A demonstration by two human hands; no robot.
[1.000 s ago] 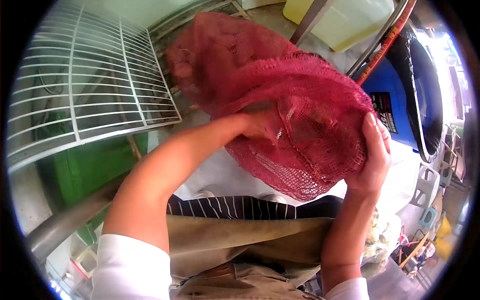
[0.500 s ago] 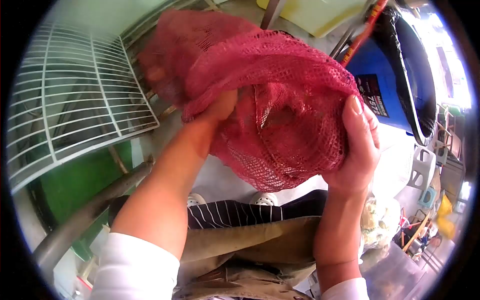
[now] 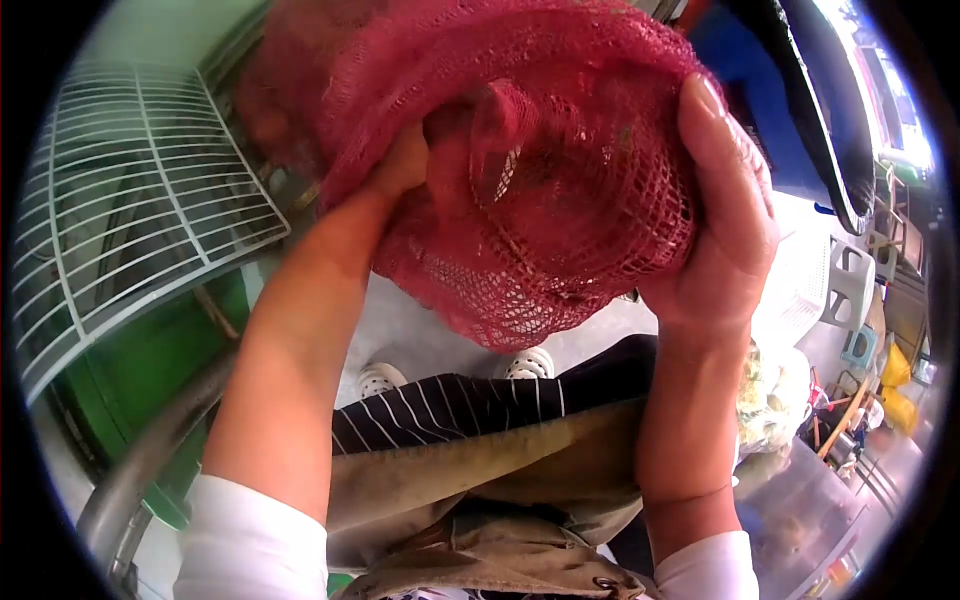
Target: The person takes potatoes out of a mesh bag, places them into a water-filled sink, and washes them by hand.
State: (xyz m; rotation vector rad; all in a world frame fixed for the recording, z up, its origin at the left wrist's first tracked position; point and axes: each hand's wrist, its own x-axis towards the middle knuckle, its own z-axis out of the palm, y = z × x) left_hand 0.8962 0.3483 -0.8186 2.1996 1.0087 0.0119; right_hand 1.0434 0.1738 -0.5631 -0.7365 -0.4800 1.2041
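Note:
A red mesh bag (image 3: 600,200) fills the upper middle of the head view, its mouth facing me. My right hand (image 3: 728,190) is closed on the bag's right side, thumb lying over the mesh edge and fingers behind. Past the wrist, my left hand (image 3: 408,160) goes into the bag's mouth. Its fingers are covered by the netting, so I cannot make out what they hold. Deeper inside, the bag's contents are too dark and blurred to tell.
To the left is a white wire rack (image 3: 150,190) above a green surface and a metal pipe (image 3: 165,445). A blue bin (image 3: 725,60) with a black liner stands at upper right. Beyond it are a white stool (image 3: 850,285) and a bag of pale vegetables (image 3: 770,400).
The mesh bag and both hands appear higher in view and nearer to me. The bag's mouth faces me more widely. My right hand keeps its hold on the edge.

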